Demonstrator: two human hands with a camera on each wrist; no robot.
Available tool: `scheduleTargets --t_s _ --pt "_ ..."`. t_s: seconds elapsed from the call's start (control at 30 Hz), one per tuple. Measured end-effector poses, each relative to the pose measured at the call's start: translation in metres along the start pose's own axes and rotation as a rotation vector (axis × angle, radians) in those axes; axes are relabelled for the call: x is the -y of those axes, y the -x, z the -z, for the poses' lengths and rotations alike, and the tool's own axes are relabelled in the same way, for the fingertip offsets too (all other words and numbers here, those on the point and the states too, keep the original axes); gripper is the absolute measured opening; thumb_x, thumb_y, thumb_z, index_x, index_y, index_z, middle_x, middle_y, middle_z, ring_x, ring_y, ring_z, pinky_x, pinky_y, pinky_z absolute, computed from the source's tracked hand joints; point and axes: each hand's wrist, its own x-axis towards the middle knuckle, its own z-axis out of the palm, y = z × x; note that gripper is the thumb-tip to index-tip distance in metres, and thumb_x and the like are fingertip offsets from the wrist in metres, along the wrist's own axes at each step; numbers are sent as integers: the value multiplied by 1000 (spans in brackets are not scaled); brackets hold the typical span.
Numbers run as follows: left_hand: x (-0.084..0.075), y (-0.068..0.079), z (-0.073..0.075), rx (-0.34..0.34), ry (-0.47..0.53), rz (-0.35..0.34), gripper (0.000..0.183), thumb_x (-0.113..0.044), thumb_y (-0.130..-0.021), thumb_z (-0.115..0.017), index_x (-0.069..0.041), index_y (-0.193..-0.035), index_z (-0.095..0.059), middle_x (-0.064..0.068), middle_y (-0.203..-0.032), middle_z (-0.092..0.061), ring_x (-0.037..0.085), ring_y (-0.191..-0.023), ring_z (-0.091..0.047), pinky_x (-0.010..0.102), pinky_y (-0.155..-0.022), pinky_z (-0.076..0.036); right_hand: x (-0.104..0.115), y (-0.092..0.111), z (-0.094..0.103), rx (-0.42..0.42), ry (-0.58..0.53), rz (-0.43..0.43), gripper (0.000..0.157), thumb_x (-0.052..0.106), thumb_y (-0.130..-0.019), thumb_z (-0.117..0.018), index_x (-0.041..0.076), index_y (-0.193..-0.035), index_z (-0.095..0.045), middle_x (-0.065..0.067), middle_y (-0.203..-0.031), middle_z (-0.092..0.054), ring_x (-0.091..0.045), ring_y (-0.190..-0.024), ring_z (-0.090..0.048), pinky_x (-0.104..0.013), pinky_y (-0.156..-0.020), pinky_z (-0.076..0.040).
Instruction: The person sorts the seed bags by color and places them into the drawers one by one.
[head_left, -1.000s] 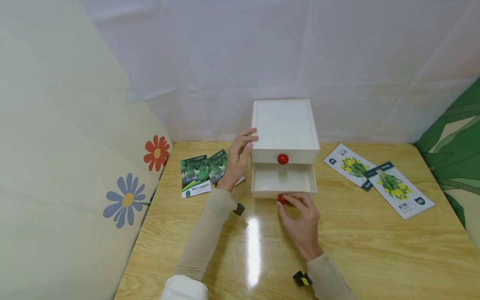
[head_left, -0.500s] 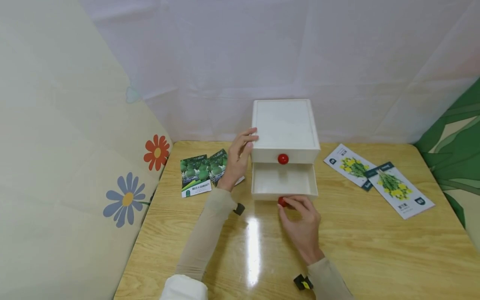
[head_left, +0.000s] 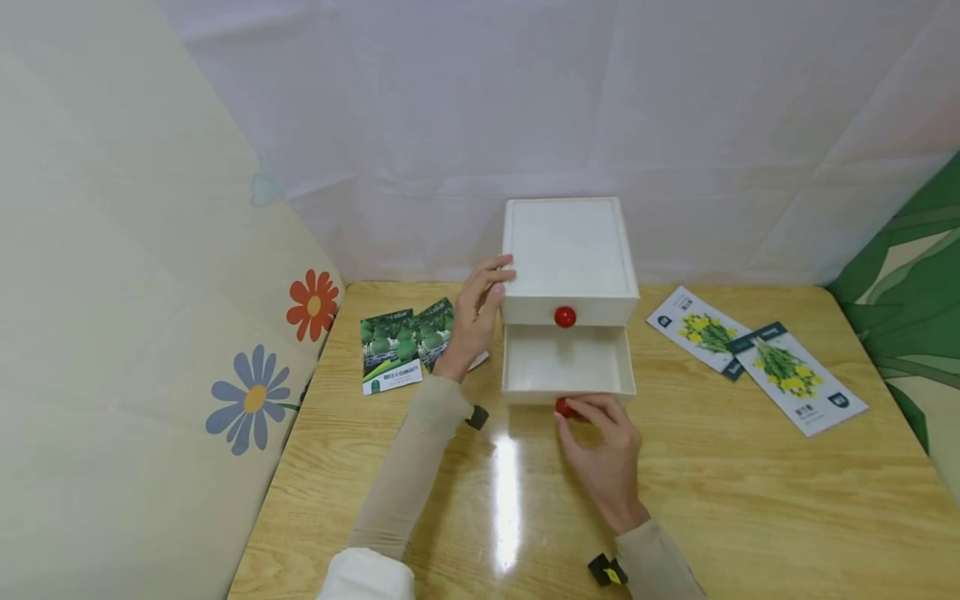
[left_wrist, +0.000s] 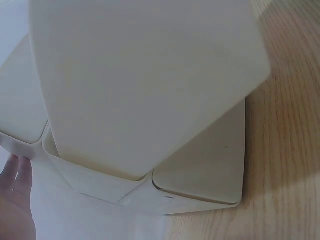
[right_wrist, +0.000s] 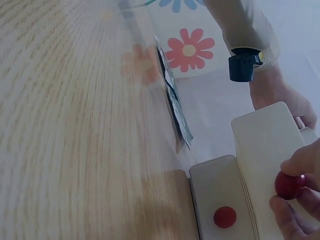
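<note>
A small white drawer cabinet [head_left: 566,247] stands near the back of the table. Its middle drawer [head_left: 567,367] is pulled well out, and its inside looks bare in the head view. My right hand [head_left: 606,454] pinches this drawer's red knob [right_wrist: 288,185] between thumb and fingers. Against the cabinet's left side rests my left hand [head_left: 470,321], fingertips over the top edge. The top drawer, with its own red knob [head_left: 566,317], sits flush. In the right wrist view a bottom drawer [right_wrist: 215,182] shows pushed in; the left wrist view is largely filled by the pulled drawer's side [left_wrist: 145,85].
Two green seed packets [head_left: 392,350] lie left of the cabinet, partly behind my left hand. On the right, two packets with yellow flowers [head_left: 798,379] overlap. A pale cloth [head_left: 450,125] hangs behind the wooden table [head_left: 750,508].
The middle drawer has slid slightly farther out toward me, my right hand moving with its knob. My left hand has stayed on the cabinet's side.
</note>
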Motion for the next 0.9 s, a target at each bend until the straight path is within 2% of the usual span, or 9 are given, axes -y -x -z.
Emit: scheduleTargets --t_s 0.9 --pt "-1 -1 -1 -11 12 -1 24 7 -100 -44 16 -117 -58 37 -137 -49 49 -134 -45 43 -117 -40 4 7 -1 -29 -38 37 30 -7 -71 -84 1 -98 -76 -10 -99 -68 -18 -82 -66 -11 -77 -55"
